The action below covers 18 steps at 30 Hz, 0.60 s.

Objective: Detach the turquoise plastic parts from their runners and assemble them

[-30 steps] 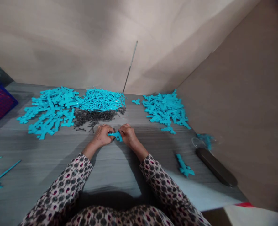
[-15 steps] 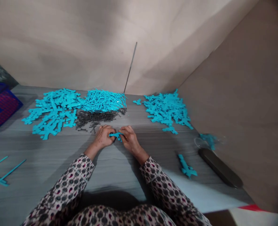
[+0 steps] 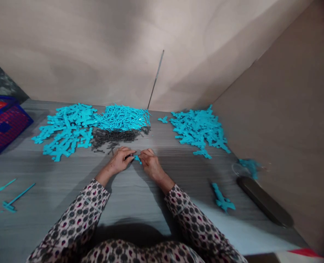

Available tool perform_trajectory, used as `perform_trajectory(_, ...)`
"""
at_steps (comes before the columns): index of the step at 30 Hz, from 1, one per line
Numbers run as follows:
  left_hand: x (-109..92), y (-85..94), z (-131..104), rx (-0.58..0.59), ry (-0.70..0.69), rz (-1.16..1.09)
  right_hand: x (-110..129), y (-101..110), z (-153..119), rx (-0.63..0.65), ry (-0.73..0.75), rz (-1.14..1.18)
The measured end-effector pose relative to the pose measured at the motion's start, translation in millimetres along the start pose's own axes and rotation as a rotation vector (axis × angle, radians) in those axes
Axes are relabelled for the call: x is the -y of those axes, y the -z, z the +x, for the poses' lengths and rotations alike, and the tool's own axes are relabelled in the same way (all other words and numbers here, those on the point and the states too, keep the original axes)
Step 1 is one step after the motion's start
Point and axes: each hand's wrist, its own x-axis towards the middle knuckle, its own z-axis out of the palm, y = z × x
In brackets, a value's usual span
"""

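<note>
One grey table (image 3: 134, 201) spans the lower frame. A blue basket (image 3: 12, 133) sits at the left edge; a left heap (image 3: 68, 128) and a right heap (image 3: 198, 128) of turquoise parts flank mid-frame. At centre, whether the curled left hand (image 3: 120, 160) grips anything cannot be told; the right hand (image 3: 152, 164) has fingertips pinched on a small turquoise piece (image 3: 137, 158) between both hands.

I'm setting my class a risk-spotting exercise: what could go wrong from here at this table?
1. The blue part at the right hand is small and partly covered, so it could slip or sit crooked unnoticed.
2. The black pile lies just beyond the left hand; a stray brush might scatter it.
3. The blue sticks lie right against the black pile, so pieces could get mixed.
</note>
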Motion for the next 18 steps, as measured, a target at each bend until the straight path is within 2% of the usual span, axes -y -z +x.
perform_trajectory(5, -9.7, 6.1, -12.8, 0.008, -0.028, 0.167, 2.5, 2.3, 3.0, 0.044, -0.036, 0.001)
perform_trajectory(13, -34.0, -2.6, -17.6, 0.012, 0.061, 0.495, 12.4, 6.4, 6.5, 0.115, -0.100, -0.041)
perform_trajectory(18, -44.9, -4.8, -19.4, 0.035, 0.084, 0.574, 14.8, 0.3, 3.7, 0.065, -0.109, -0.093)
